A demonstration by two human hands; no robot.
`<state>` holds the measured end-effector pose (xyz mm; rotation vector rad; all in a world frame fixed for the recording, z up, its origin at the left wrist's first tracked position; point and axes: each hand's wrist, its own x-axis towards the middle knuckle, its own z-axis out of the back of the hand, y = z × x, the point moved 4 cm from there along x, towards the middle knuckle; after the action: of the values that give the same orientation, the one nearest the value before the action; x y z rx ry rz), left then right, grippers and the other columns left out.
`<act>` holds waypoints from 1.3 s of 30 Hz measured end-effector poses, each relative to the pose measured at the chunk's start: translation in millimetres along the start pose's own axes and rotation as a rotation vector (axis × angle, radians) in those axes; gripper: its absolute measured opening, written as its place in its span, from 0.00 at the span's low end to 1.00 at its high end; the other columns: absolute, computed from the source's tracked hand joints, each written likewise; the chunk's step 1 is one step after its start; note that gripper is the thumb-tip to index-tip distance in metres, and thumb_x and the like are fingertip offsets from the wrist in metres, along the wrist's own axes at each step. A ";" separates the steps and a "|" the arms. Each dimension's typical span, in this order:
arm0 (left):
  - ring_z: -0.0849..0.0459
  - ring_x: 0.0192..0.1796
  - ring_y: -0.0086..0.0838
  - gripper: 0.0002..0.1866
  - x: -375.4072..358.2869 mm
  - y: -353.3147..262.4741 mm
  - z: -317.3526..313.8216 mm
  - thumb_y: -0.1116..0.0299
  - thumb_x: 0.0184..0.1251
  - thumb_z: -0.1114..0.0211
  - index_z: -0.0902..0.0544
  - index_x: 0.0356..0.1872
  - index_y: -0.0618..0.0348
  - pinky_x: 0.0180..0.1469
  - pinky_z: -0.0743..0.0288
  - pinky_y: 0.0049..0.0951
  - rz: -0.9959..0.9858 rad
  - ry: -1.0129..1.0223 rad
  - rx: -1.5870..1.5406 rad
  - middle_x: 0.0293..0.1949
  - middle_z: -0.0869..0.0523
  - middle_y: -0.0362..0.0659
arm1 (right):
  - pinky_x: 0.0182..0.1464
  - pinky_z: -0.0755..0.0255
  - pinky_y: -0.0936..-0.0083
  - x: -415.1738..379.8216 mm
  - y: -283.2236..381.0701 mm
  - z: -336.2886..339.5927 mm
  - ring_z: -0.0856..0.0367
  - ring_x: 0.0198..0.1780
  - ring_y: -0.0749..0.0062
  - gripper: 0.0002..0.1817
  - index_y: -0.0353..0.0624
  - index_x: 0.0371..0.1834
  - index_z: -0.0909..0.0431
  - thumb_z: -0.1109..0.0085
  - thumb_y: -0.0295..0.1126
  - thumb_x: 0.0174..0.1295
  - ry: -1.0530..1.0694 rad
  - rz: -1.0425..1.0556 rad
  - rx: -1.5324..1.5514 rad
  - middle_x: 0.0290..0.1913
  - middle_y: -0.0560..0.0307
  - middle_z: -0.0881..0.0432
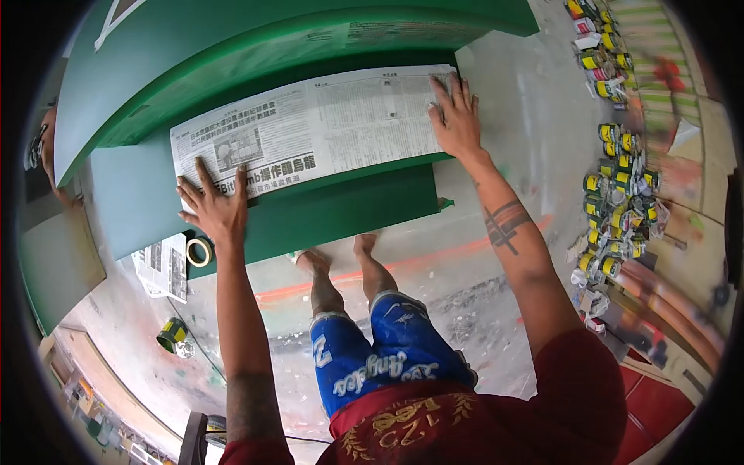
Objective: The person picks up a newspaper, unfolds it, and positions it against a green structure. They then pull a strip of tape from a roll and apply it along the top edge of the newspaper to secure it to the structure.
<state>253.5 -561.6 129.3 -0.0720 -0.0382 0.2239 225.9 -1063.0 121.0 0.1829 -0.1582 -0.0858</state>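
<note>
A strip of newspaper point(349, 124) lies flat along a green painted ledge point(325, 203). My left hand point(217, 205) rests with fingers spread on its lower left part, over some printed headlines. At the paper's right end, my right hand point(457, 120) lies with fingers apart, pressing near the upper right corner. Neither hand grips anything. Just below my left hand, a roll of masking tape point(199, 252) sits on the lower green board. More folded newspaper point(164, 267) is beside the roll, partly hidden by it.
Above the newspaper rises a curved green panel point(256, 58). Many used paint cans point(616, 182) are heaped along the right side. A green and yellow can point(172, 333) stands on the paint-stained floor point(279, 364). Another person's arm point(50, 155) shows at the far left.
</note>
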 end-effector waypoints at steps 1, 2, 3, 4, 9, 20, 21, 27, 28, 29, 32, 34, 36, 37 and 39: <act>0.58 0.88 0.56 0.53 -0.5 -1.3 -0.9 0.22 0.66 0.43 0.44 0.87 0.37 0.79 0.66 0.77 0.006 -0.010 0.001 0.86 0.53 0.63 | 0.83 0.60 0.32 3.2 -0.5 -1.6 0.52 0.86 0.38 0.33 0.65 0.84 0.38 0.47 0.47 0.76 -0.004 -0.001 -0.012 0.86 0.44 0.46; 0.58 0.88 0.55 0.54 -0.6 -1.3 -2.1 0.22 0.66 0.43 0.45 0.87 0.36 0.79 0.66 0.77 0.005 -0.015 0.014 0.86 0.52 0.63 | 0.83 0.59 0.31 7.3 -1.2 -2.0 0.52 0.86 0.38 0.33 0.66 0.84 0.38 0.47 0.47 0.76 -0.007 0.001 -0.024 0.86 0.45 0.46; 0.58 0.88 0.54 0.53 -0.4 -0.8 -4.5 0.21 0.66 0.44 0.46 0.87 0.34 0.79 0.66 0.76 0.015 -0.011 0.017 0.86 0.53 0.61 | 0.82 0.59 0.31 7.0 -1.6 -2.0 0.52 0.86 0.38 0.33 0.67 0.84 0.38 0.47 0.47 0.76 -0.005 -0.005 -0.021 0.86 0.45 0.46; 0.59 0.88 0.53 0.53 0.2 0.7 -6.4 0.20 0.66 0.46 0.46 0.87 0.33 0.80 0.66 0.76 0.020 -0.005 0.024 0.86 0.53 0.60 | 0.82 0.59 0.31 5.1 -2.0 -2.0 0.52 0.86 0.38 0.33 0.67 0.84 0.38 0.47 0.47 0.76 -0.002 -0.017 -0.027 0.86 0.45 0.46; 0.59 0.89 0.52 0.53 3.3 2.5 -7.4 0.19 0.65 0.46 0.46 0.87 0.32 0.80 0.67 0.75 0.019 -0.002 0.034 0.87 0.54 0.59 | 0.82 0.58 0.30 4.5 -2.7 -3.3 0.52 0.86 0.37 0.33 0.66 0.84 0.37 0.47 0.47 0.76 -0.015 -0.009 0.009 0.86 0.46 0.45; 0.58 0.88 0.57 0.60 6.9 32.5 -9.1 0.20 0.67 0.49 0.48 0.86 0.59 0.82 0.69 0.69 0.152 -0.035 -0.002 0.85 0.51 0.66 | 0.80 0.51 0.31 8.1 -7.7 -6.3 0.48 0.84 0.35 0.32 0.67 0.83 0.35 0.46 0.44 0.76 -0.064 0.052 0.026 0.86 0.47 0.44; 0.58 0.88 0.57 0.61 6.9 33.6 -7.3 0.20 0.66 0.49 0.48 0.86 0.61 0.82 0.69 0.69 0.142 -0.043 -0.019 0.85 0.51 0.66 | 0.80 0.50 0.32 6.8 -6.6 -7.9 0.47 0.84 0.35 0.31 0.67 0.83 0.34 0.46 0.44 0.76 -0.081 0.052 0.029 0.86 0.47 0.43; 0.59 0.88 0.54 0.66 5.7 33.7 -3.8 0.19 0.65 0.48 0.52 0.84 0.70 0.83 0.71 0.65 0.182 -0.052 -0.060 0.85 0.52 0.66 | 0.80 0.48 0.38 8.4 -1.7 -3.5 0.46 0.83 0.35 0.30 0.63 0.83 0.34 0.50 0.40 0.77 -0.067 0.096 0.040 0.85 0.47 0.41; 0.60 0.88 0.54 0.66 5.2 35.2 -5.2 0.19 0.65 0.48 0.52 0.84 0.70 0.84 0.72 0.64 0.186 -0.061 -0.082 0.85 0.52 0.66 | 0.80 0.48 0.38 9.5 0.6 -3.8 0.46 0.83 0.35 0.30 0.63 0.83 0.34 0.50 0.40 0.77 -0.067 0.117 0.049 0.85 0.47 0.41; 0.62 0.88 0.53 0.63 4.9 35.4 -5.6 0.20 0.69 0.52 0.53 0.85 0.68 0.83 0.72 0.66 0.190 -0.030 -0.068 0.86 0.55 0.64 | 0.80 0.49 0.38 7.8 0.2 -5.3 0.46 0.83 0.35 0.30 0.62 0.83 0.34 0.51 0.40 0.78 -0.056 0.107 0.034 0.85 0.47 0.41; 0.62 0.88 0.54 0.60 6.6 41.0 -2.9 0.23 0.71 0.52 0.53 0.85 0.68 0.83 0.72 0.65 0.182 -0.005 -0.143 0.86 0.55 0.64 | 0.81 0.51 0.38 8.1 -4.6 -9.2 0.48 0.84 0.34 0.30 0.61 0.84 0.36 0.52 0.40 0.78 -0.025 0.093 -0.007 0.86 0.47 0.43; 0.62 0.88 0.55 0.56 5.4 43.8 -2.1 0.27 0.76 0.54 0.53 0.85 0.68 0.83 0.73 0.66 0.178 0.002 -0.128 0.85 0.56 0.66 | 0.82 0.55 0.34 10.2 -6.5 -12.1 0.51 0.85 0.34 0.31 0.61 0.85 0.39 0.53 0.41 0.78 0.010 0.069 -0.007 0.87 0.46 0.46; 0.62 0.87 0.60 0.54 7.1 53.1 -1.5 0.29 0.77 0.53 0.51 0.85 0.68 0.82 0.74 0.67 0.154 0.026 -0.352 0.84 0.56 0.70 | 0.82 0.59 0.31 15.0 -11.3 -13.1 0.54 0.85 0.34 0.32 0.62 0.85 0.40 0.53 0.43 0.79 0.072 0.035 -0.003 0.87 0.47 0.47; 0.62 0.87 0.60 0.54 5.7 61.9 1.1 0.29 0.77 0.53 0.51 0.85 0.68 0.82 0.74 0.67 0.172 0.024 -0.354 0.84 0.56 0.70 | 0.82 0.63 0.28 14.1 -13.7 -15.3 0.56 0.86 0.34 0.32 0.62 0.86 0.42 0.54 0.44 0.79 0.137 -0.019 0.001 0.88 0.47 0.49; 0.61 0.87 0.63 0.46 5.8 78.8 19.5 0.38 0.81 0.51 0.49 0.84 0.65 0.82 0.76 0.67 0.124 -0.140 -0.492 0.84 0.56 0.70 | 0.81 0.66 0.26 15.4 -3.5 -0.6 0.58 0.87 0.34 0.33 0.62 0.87 0.43 0.54 0.46 0.79 0.215 -0.050 -0.039 0.88 0.46 0.50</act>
<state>240.8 -482.4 142.9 -0.5498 -0.2287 0.3397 240.9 -1067.9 122.1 0.1564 0.0624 -0.1180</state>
